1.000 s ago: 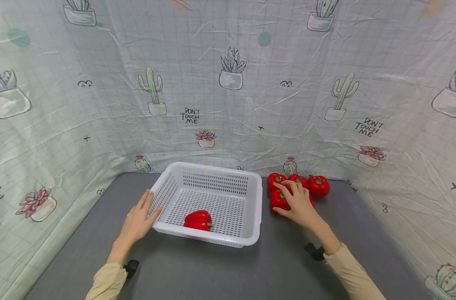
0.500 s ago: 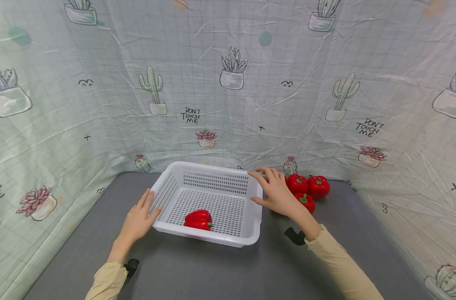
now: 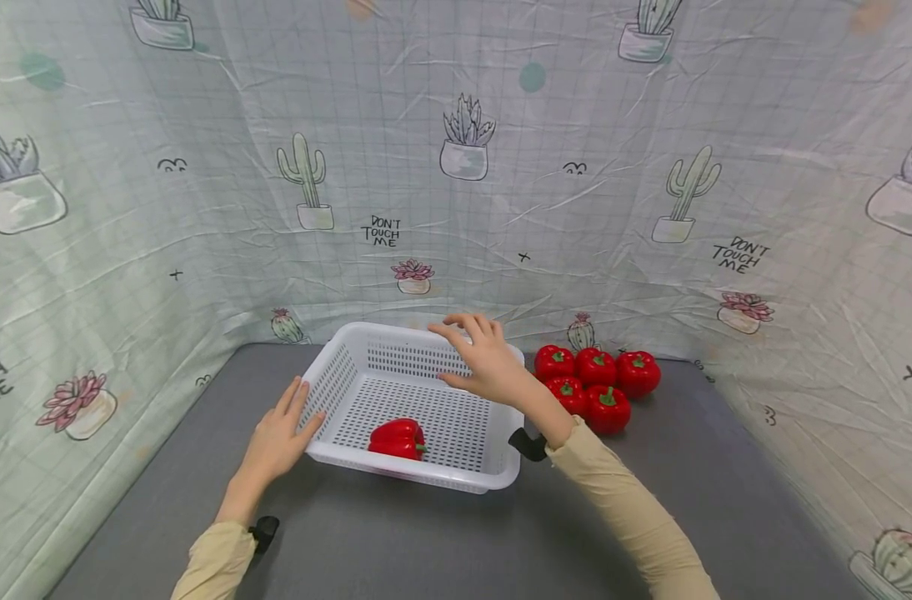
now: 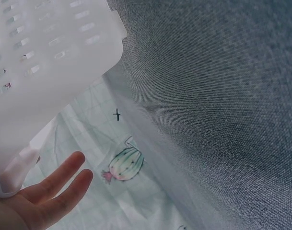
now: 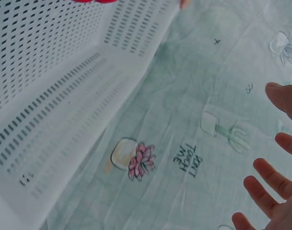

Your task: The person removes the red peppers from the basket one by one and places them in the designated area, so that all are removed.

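Observation:
A white perforated plastic basket (image 3: 418,477) stands on the grey table, with one red bell pepper (image 3: 396,439) lying on its side near the front wall. My left hand (image 3: 274,437) rests on the basket's left rim, fingers fairly straight and thumb over the edge. Two of its fingers (image 4: 66,184) stick out beside the basket wall in the left wrist view. Over the basket's right part hovers my right hand (image 3: 493,367), spread and holding nothing; its fingers (image 5: 270,184) also look parted in the right wrist view.
Several red bell peppers (image 3: 595,367) sit grouped to the right of the basket, stems mostly upward. Grey cloth covers the table (image 3: 441,550). A printed cactus curtain (image 3: 546,208) hangs at the back and sides.
My right hand has moved left from above the grouped peppers, across the basket's right rim to over the basket, carrying nothing. The left hand, basket and peppers look unmoved.

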Motion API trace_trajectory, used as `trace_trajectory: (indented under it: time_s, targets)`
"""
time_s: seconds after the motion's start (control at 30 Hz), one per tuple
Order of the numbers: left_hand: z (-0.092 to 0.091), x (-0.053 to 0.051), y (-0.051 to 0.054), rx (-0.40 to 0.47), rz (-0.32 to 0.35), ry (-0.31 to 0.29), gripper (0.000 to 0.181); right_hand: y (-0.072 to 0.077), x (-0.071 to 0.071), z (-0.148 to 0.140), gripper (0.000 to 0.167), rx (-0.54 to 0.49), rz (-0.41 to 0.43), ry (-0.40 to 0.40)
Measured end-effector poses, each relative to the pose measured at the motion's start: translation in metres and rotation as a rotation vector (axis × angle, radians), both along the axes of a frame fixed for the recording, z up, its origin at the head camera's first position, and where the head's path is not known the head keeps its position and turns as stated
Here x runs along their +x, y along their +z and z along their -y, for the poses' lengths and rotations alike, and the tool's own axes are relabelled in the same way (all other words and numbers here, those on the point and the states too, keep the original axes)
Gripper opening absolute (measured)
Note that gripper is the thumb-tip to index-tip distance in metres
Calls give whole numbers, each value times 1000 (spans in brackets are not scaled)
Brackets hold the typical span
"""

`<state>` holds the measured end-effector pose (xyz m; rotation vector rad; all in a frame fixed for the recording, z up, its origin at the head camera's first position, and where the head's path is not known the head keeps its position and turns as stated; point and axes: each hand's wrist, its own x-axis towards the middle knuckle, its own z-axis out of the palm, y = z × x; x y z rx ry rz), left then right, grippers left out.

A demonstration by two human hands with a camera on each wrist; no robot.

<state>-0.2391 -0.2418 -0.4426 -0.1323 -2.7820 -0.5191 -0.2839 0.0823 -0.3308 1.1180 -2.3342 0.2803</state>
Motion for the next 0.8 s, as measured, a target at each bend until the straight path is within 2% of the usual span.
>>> trace_trajectory:
  time_s: [0.33, 0.5, 0.8]
  targets:
    - [0, -1, 0, -8, -11, -6, 64, -16, -11, 46, 48, 97, -20, 114]
    - [0, 0, 0, -4, 0, -4, 65, -27, -11, 65, 44, 160, -15, 118]
    - [-1, 0, 0, -6, -6, 7, 64, -39, -12, 83, 44, 212, -76, 151]
